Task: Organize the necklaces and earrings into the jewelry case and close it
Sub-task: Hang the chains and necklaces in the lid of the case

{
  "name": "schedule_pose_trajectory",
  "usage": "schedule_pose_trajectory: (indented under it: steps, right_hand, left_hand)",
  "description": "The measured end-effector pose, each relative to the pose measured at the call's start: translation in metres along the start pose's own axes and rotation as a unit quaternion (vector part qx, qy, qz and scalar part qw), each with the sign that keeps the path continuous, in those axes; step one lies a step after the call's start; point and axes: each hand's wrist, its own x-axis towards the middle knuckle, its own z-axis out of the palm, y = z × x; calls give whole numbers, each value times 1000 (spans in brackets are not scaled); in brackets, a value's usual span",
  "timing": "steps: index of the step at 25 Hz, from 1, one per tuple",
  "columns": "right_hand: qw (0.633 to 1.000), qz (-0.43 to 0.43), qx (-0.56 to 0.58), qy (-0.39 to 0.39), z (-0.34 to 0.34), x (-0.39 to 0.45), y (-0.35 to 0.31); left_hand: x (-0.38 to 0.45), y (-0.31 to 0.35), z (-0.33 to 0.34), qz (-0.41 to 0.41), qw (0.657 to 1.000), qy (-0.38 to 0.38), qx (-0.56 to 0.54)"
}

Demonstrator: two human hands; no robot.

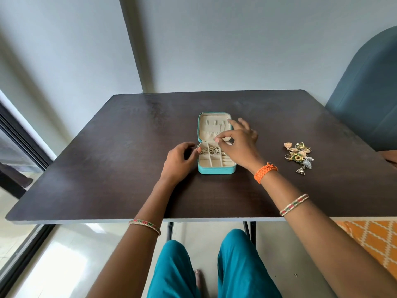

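Note:
A small teal jewelry case (216,170) lies open in the middle of the dark table, its cream lid flat behind the tray of compartments. Thin chains (211,150) fill the two back compartments. My right hand (238,143) hovers over the case's right side, thumb and forefinger pinched together over the hinge area; whether they hold a thin chain I cannot tell. My left hand (181,161) rests against the case's left wall, fingers curled, fingertips at its rim. A heap of earrings (299,155), gold, green and silver, lies on the table to the right.
The dark table (107,168) stands against a pale wall. A blue-grey chair back (369,100) rises at the right. A dark window frame runs along the left. An orange patterned mat (369,239) lies on the floor at the lower right.

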Motion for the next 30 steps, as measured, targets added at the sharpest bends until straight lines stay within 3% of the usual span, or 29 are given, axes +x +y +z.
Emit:
schedule_pose_trajectory:
  steps: [8, 13, 21, 26, 30]
  right_hand:
    - [984, -55, -112, -127, 4, 11, -31]
    - [967, -12, -154, -204, 3, 24, -50]
    - [970, -35, -186, -156, 7, 18, -62]
    - [982, -75, -138, -103, -19, 11, -63]
    - [994, -79, -38, -68, -52, 4, -75]
  left_hand:
    - [2, -2, -1, 19, 1000, 15, 15]
    - [3, -5, -1, 31, 999, 18, 27]
    - [1, -3, -3, 2, 999, 34, -10]
    - [-11, 4, -24, -60, 956, 92, -273]
    - [-18, 34, -44, -3, 958, 7, -286]
